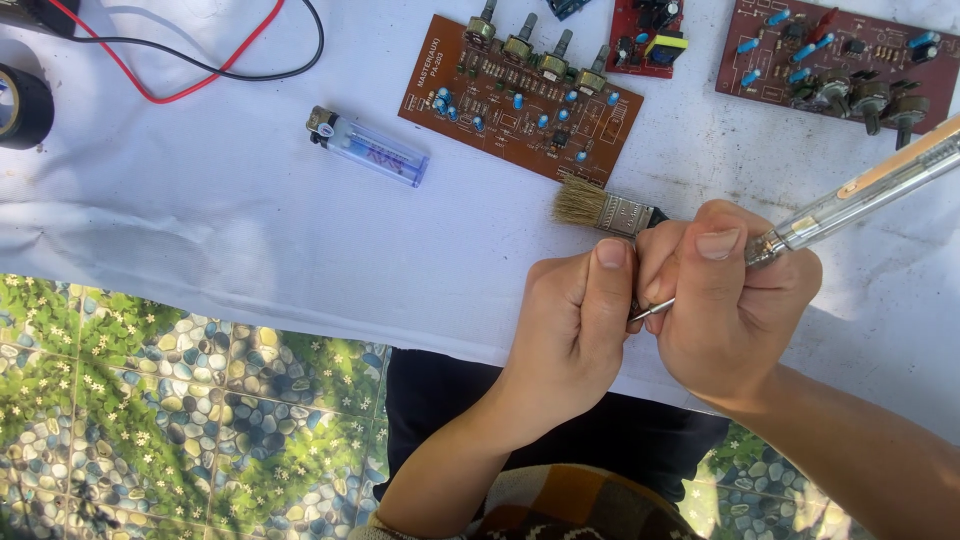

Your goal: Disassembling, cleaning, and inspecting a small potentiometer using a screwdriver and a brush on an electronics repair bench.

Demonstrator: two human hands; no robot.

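My right hand (735, 305) grips a soldering iron (860, 195) with a clear handle; the handle runs up to the right and the metal tip (652, 310) pokes out toward my left hand. My left hand (575, 320) is closed in a fist, thumb up, pressed against the right hand at the tip; what it pinches is hidden. Just beyond my knuckles on the white cloth (220, 230) lies a small paintbrush (600, 208), bristles pointing left. A brown circuit board (520, 98) with knobs sits farther back.
A clear lighter (365, 146) lies left of the brown board. Two red circuit boards (645, 38) (835, 60) sit at the top right. Red and black wires (190, 70) curl at the top left beside a black tape roll (20, 105). Pebble-pattern floor (180, 400) shows below the cloth edge.
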